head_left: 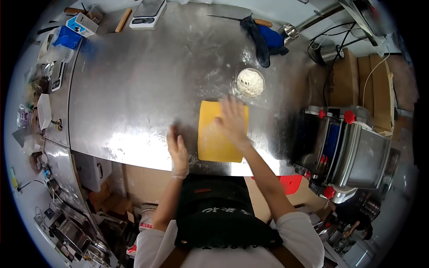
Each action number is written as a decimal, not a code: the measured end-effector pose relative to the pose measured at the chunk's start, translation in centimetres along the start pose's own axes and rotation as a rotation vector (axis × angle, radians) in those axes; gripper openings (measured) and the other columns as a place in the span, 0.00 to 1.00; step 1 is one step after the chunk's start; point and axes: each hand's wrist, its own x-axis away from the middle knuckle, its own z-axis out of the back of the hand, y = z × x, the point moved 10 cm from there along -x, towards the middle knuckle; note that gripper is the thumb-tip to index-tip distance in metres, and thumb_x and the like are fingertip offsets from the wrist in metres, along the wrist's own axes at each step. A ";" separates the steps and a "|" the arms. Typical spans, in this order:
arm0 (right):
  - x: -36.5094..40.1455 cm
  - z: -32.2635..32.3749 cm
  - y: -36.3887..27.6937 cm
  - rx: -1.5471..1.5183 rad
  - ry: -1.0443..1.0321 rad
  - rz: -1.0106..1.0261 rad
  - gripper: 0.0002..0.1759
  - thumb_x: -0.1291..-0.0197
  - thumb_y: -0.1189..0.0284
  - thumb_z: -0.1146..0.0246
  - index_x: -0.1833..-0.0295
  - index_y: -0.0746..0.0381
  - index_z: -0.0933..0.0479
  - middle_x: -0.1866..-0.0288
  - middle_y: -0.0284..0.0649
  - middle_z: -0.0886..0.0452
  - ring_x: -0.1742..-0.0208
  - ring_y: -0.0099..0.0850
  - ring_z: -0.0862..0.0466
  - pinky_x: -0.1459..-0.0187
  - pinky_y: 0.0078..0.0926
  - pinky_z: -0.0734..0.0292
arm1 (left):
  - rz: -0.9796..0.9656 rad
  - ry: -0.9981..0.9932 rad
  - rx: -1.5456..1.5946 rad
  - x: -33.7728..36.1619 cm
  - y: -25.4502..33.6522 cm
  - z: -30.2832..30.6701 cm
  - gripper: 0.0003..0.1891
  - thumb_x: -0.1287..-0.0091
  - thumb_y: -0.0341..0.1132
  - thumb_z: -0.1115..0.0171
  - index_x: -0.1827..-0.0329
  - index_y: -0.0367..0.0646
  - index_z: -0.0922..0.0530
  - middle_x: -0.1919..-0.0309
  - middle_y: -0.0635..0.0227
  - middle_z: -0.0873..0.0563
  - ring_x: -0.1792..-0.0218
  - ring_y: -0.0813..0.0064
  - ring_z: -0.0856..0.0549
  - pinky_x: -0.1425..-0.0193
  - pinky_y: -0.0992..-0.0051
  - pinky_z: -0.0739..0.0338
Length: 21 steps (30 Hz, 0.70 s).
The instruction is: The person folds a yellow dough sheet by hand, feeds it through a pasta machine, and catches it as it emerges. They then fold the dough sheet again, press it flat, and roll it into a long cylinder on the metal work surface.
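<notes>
A yellow slab of dough (214, 145), dusted with flour, lies near the front edge of the steel table. Over its upper right part is my right hand (233, 121), fingers stretched out and slightly blurred, holding nothing. My left hand (178, 154) is to the left of the dough, apart from it, with thumb and fingers spread and nothing in them. Both hands appear to be in thin clear gloves. Just beyond the dough stands a round bowl of white flour (250, 83).
Steel tabletop (125, 89) carries flour smears. A dough roller machine (353, 154) with red knobs stands at right. At the back are a scale (147, 14), a wooden-handled scraper (123, 20), a dark blue cloth (261, 40) and a metal cup (291, 32). A carton (82, 24) sits back left.
</notes>
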 end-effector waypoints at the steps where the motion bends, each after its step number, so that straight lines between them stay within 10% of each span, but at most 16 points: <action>1: -1.0 -0.5 -3.7 -0.093 -0.062 0.061 0.41 0.33 0.52 0.37 0.22 0.65 0.34 0.17 0.48 0.37 0.16 0.52 0.42 0.18 0.59 0.51 | -0.012 -0.014 0.066 -0.1 1.2 -1.4 0.26 0.20 0.29 0.50 0.20 0.33 0.37 0.25 0.49 0.30 0.24 0.57 0.29 0.21 0.64 0.35; 6: 5.1 -2.8 -11.4 -0.189 -0.343 0.405 0.38 0.32 0.49 0.39 0.24 0.60 0.31 0.20 0.45 0.33 0.16 0.47 0.42 0.18 0.61 0.52 | 0.009 -0.098 -0.035 -2.0 2.3 -3.1 0.23 0.21 0.31 0.44 0.26 0.32 0.31 0.34 0.52 0.22 0.37 0.62 0.20 0.32 0.65 0.25; 10: 4.3 1.5 4.0 0.148 0.128 -0.133 0.35 0.28 0.52 0.42 0.25 0.64 0.31 0.23 0.48 0.30 0.19 0.50 0.37 0.20 0.58 0.47 | 0.196 -0.148 -0.144 -1.8 -2.0 -4.6 0.24 0.24 0.34 0.38 0.29 0.33 0.29 0.45 0.54 0.15 0.45 0.65 0.16 0.38 0.68 0.22; 13: 7.3 0.7 8.8 -0.278 -0.008 -0.554 0.35 0.28 0.55 0.41 0.26 0.68 0.32 0.25 0.52 0.27 0.23 0.51 0.32 0.24 0.54 0.38 | 0.098 -0.197 -0.310 -1.9 -1.5 -8.1 0.21 0.27 0.35 0.34 0.37 0.30 0.21 0.49 0.55 0.13 0.50 0.69 0.14 0.43 0.70 0.19; 17: 10.3 -2.6 9.0 -1.206 0.232 -0.985 0.30 0.29 0.64 0.32 0.30 0.72 0.29 0.36 0.50 0.17 0.41 0.35 0.16 0.45 0.34 0.18 | 0.459 -0.505 0.036 -2.9 -2.7 -10.0 0.17 0.29 0.33 0.32 0.41 0.32 0.19 0.49 0.57 0.13 0.49 0.72 0.15 0.43 0.72 0.20; 18: 10.1 -4.1 8.9 -1.441 -0.060 -1.009 0.29 0.31 0.69 0.29 0.31 0.70 0.28 0.42 0.44 0.14 0.46 0.28 0.15 0.47 0.26 0.17 | 0.442 -0.589 0.076 -2.8 -1.9 -10.3 0.18 0.29 0.32 0.32 0.40 0.33 0.20 0.47 0.58 0.14 0.47 0.72 0.15 0.42 0.73 0.20; 21: 11.8 -2.9 7.9 -1.677 0.078 -0.949 0.28 0.34 0.72 0.28 0.31 0.68 0.26 0.43 0.42 0.13 0.45 0.28 0.14 0.44 0.27 0.17 | 0.254 -0.691 0.248 -1.1 1.2 -10.9 0.20 0.27 0.30 0.33 0.35 0.36 0.25 0.44 0.61 0.17 0.44 0.73 0.18 0.40 0.74 0.22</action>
